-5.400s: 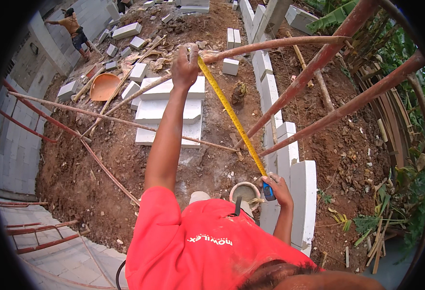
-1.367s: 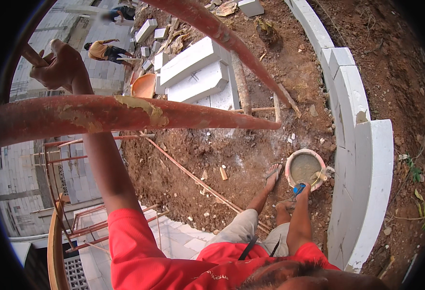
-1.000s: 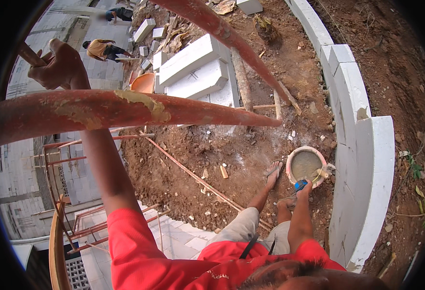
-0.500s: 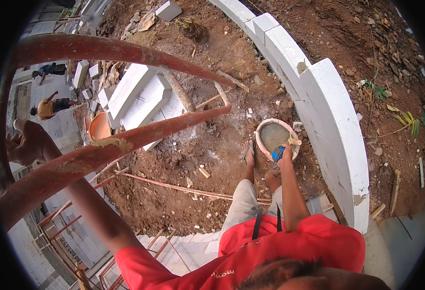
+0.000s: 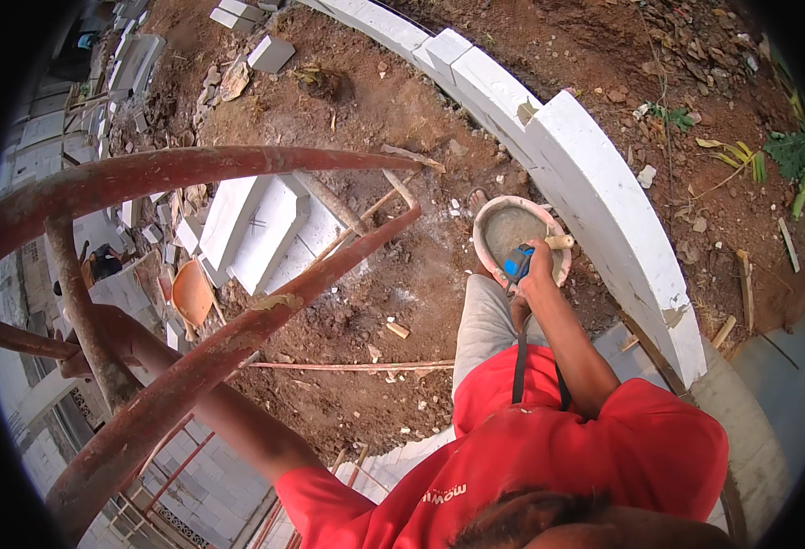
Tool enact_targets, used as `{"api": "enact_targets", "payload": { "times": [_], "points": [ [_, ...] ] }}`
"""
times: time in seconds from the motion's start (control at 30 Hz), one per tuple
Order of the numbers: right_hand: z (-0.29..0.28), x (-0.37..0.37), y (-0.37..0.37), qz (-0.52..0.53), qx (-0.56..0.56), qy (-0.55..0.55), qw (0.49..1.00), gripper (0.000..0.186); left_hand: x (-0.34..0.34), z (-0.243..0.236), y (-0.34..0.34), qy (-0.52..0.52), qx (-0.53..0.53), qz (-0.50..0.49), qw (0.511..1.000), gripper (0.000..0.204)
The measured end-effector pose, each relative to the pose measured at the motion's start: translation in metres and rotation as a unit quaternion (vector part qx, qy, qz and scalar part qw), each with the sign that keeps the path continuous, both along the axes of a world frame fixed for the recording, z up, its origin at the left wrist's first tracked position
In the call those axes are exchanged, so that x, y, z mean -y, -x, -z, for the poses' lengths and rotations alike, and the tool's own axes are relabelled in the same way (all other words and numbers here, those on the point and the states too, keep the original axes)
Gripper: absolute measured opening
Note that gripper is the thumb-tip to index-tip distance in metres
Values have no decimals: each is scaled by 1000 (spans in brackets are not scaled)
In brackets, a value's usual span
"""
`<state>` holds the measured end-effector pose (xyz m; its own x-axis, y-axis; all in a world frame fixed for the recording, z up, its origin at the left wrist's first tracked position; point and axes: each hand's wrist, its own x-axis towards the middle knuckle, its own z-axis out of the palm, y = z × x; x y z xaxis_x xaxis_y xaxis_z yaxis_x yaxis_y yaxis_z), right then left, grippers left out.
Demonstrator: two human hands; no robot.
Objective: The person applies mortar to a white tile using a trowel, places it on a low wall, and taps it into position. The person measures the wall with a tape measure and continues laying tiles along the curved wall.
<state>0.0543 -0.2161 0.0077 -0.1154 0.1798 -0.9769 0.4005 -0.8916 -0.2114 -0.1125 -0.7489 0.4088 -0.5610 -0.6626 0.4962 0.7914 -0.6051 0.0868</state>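
Observation:
My right hand (image 5: 538,265) is closed around a blue-and-black tool (image 5: 518,263) that looks like a tape measure. It is held above a round bucket (image 5: 481,240) of grey mortar. Beside that hand a pale wooden handle (image 5: 560,242) sticks out; whether the hand touches it I cannot tell. On the left, my left arm reaches under a rusty red scaffold frame (image 5: 210,343). My left hand (image 5: 126,331) is at a joint of the frame and appears wrapped round it, its fingers partly hidden by a tube.
A curved wall of white blocks (image 5: 594,183) runs along the right. White blocks (image 5: 260,242) are stacked left of centre, next to an orange basin (image 5: 192,295). Rubble and wood scraps lie on the brown soil (image 5: 375,110). Another person (image 5: 105,263) is at the far left.
The view has shifted, and the scaffold frame sits differently in it. My left hand has moved to a joint of the frame. My right hand still holds the blue-and-black tool over the bucket.

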Motion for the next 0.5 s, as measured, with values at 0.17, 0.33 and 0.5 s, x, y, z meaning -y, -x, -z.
{"api": "enact_targets", "payload": {
  "times": [0.17, 0.33, 0.5],
  "points": [
    [46, 15, 37, -3, -17, -6, 1000, 17, 48, -14, -10, 393, 204, -568, 693, 28],
    [30, 37, 97, 9, -9, 20, 1000, 16, -31, -5, -17, 467, 214, -825, 236, 26],
    [-21, 61, 164, -22, -61, 40, 997, 15, -36, -17, -26, 470, 265, -737, 407, 27]
  ]
}}
